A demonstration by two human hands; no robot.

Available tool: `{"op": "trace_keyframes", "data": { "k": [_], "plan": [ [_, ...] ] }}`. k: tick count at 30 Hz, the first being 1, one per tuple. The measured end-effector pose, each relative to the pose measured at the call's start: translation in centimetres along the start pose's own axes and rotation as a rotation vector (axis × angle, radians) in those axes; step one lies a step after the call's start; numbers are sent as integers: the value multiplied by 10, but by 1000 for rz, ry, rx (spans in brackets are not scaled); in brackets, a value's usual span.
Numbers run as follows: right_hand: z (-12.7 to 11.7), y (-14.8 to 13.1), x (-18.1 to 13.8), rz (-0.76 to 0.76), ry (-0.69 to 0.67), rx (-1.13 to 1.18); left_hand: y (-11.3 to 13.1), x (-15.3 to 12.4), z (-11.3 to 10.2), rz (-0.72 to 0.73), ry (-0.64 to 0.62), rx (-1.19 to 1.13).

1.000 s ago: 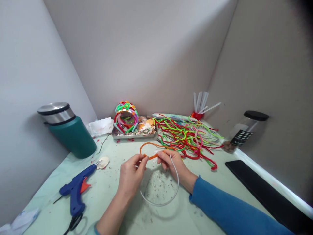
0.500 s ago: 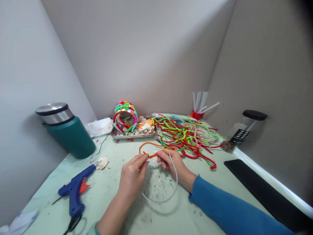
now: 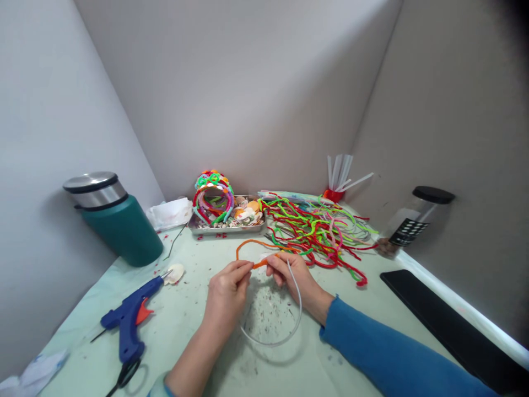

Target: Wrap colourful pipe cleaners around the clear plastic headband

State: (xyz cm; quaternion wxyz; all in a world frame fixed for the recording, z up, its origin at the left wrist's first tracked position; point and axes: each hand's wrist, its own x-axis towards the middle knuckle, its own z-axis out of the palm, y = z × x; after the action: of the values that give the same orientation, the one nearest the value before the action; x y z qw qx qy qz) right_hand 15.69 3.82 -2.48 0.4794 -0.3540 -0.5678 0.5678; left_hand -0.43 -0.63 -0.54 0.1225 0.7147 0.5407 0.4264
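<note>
My left hand (image 3: 226, 295) and my right hand (image 3: 292, 275) meet over the pale green table, both pinched on an orange pipe cleaner (image 3: 252, 247) that loops away toward the back. The right hand also grips one end of a thin white headband (image 3: 289, 331), whose arc curves down onto the table under my wrists. The left fingertips pinch the pipe cleaner right where it meets the headband's tip. My right arm wears a blue sleeve (image 3: 388, 358).
A heap of coloured pipe cleaners (image 3: 318, 231) lies behind my hands. A metal tray (image 3: 194, 226) holds shells and wrapped headbands (image 3: 212, 198). A blue glue gun (image 3: 128, 322), scissors (image 3: 124, 377), a shell (image 3: 174, 273), a green flask (image 3: 118, 220), a jar (image 3: 413, 220) and glue sticks (image 3: 341, 176) surround them.
My left fingertips slid a little to the right along the orange pipe cleaner, toward the right hand. The headband and right hand stayed nearly still.
</note>
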Motion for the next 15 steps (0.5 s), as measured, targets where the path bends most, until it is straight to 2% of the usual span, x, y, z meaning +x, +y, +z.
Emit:
{"op": "trace_keyframes", "data": {
  "k": [4, 8, 15],
  "plan": [
    [0, 0, 0, 10, -9, -12, 2, 0, 1, -199, -60, -188],
    [1, 0, 0, 15, -9, -24, 4, 3, 0, -395, -63, -360],
    [1, 0, 0, 3, -29, -9, 9, 7, -4, -574, -166, -733]
  ]
}}
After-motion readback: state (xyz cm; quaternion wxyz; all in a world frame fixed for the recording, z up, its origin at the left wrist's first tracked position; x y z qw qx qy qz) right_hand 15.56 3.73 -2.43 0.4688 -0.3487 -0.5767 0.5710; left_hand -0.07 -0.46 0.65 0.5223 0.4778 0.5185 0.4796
